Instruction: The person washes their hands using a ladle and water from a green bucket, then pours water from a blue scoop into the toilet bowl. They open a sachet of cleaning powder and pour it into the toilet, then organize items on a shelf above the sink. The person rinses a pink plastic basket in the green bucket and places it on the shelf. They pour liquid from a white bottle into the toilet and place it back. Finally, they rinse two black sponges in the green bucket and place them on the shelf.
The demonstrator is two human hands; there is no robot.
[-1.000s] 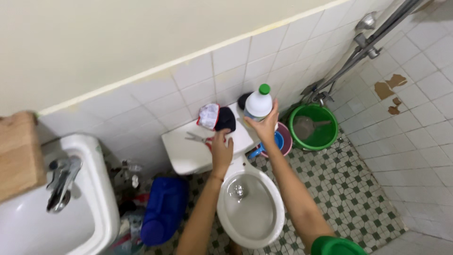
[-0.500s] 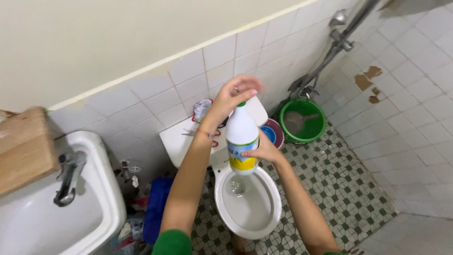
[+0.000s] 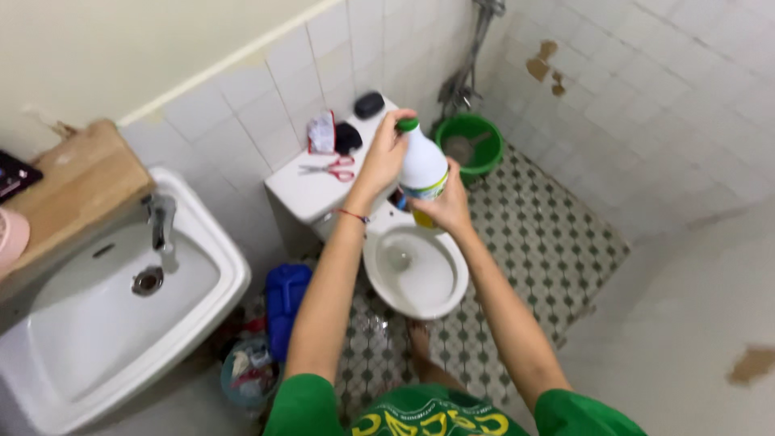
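A: Centre of frame, above the toilet bowl (image 3: 420, 270): what do the hands hold?
B: Right hand (image 3: 442, 208) clasps the body of a white bottle (image 3: 422, 168); left hand (image 3: 386, 157) closes on its green cap (image 3: 408, 125).
A: Behind them?
B: Red scissors (image 3: 333, 169) lie on the tank lid (image 3: 303, 190); a green bucket (image 3: 469, 143) stands at upper right.

Head camera looks steeply down, close above the toilet bowl (image 3: 416, 270).

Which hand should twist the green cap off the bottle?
Probably the left hand: its fingers already sit on the green cap, while the right hand grips the white bottle lower down.
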